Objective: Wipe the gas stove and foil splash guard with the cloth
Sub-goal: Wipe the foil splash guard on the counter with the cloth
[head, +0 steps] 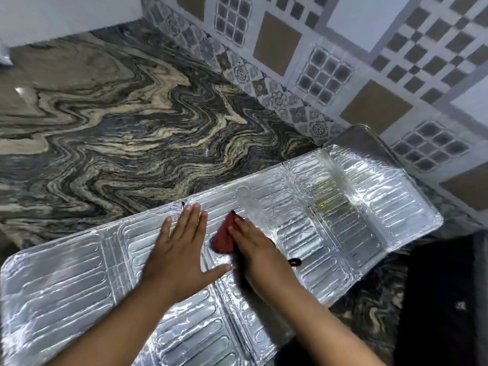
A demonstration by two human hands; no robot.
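The silver foil splash guard (343,207) lies flat across the marble counter, its ribbed panels unfolded from lower left to upper right. My left hand (182,249) rests palm down on the guard's middle panel, fingers spread. Just to its right, my right hand (253,247) presses a red cloth (224,236) onto the foil. A corner of the cloth sticks out past my fingertips. Brownish smears show on a panel toward the right end. The dark area at the lower right may be the gas stove (443,299); it is too dark to tell.
The swirled grey and beige marble counter (118,122) stretches to the left and back. A patterned tiled wall (343,62) rises behind the guard's right end. A small dark loop (294,261) lies on the foil beside my right wrist.
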